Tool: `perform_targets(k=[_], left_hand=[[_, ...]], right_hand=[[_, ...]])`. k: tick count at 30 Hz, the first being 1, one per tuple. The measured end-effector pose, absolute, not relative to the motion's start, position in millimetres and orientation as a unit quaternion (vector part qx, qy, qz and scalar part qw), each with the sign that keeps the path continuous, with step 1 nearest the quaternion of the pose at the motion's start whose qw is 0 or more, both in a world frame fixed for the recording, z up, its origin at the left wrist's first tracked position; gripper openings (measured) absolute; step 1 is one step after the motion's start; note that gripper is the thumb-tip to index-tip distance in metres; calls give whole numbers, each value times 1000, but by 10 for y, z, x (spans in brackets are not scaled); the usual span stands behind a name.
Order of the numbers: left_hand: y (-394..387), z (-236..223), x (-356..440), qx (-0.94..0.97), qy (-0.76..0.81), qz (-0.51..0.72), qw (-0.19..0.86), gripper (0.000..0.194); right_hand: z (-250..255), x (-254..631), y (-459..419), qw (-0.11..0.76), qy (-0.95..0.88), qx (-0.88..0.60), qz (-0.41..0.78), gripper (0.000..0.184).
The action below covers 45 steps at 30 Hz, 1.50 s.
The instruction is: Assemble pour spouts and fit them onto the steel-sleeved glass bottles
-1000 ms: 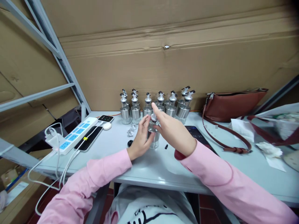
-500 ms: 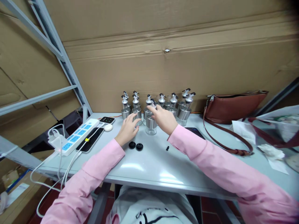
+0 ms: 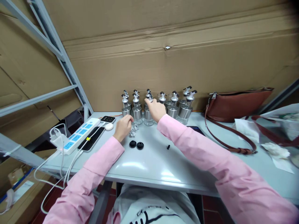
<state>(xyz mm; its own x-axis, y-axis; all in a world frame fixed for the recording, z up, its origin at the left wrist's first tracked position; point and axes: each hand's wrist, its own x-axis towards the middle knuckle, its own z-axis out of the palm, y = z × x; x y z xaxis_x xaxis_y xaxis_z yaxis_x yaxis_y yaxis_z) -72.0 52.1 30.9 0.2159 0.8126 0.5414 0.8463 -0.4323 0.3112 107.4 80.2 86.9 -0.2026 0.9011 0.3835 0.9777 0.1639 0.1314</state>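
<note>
My right hand (image 3: 157,109) is closed about the spout top of a glass and steel oil bottle (image 3: 149,117), which stands upright in the row. My left hand (image 3: 123,127) rests low over the table with its fingers curled together; what they hold, if anything, is hidden. Small clear plastic pieces (image 3: 133,133) lie right beside its fingertips. Nearer to me are two round black caps (image 3: 132,144) side by side. A tiny black stopper (image 3: 168,147) lies farther right. Several like bottles (image 3: 137,114) with silver and black pour spouts stand on both sides.
On the left are a power strip (image 3: 79,137), a phone (image 3: 92,139) with cables and a small black-screened device (image 3: 108,119). A brown handbag (image 3: 238,105) with its strap sits on the right, near crumpled tissues (image 3: 277,151). Cardboard (image 3: 149,68) walls the table's back.
My right hand has moved the bottle back and left into the row. My left hand has drawn its spread fingers together and lowered; the clear pieces now show beside it.
</note>
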Motion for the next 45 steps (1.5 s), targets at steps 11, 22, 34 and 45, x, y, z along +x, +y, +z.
perform_targets(k=[11, 22, 34, 45], left_hand=[[433, 294, -641, -779, -616, -94, 70, 45], [410, 213, -560, -822, -560, -90, 40, 35], [260, 72, -426, -911, -239, -299, 156, 40], [157, 99, -319, -895, -99, -357, 249, 29]], right_hand=[[896, 1025, 832, 127, -760, -624, -131, 52], [791, 1465, 108, 288, -784, -550, -22, 65], [205, 1598, 203, 365, -792, -398, 287, 25], [221, 1567, 120, 397, -703, -349, 476, 22]])
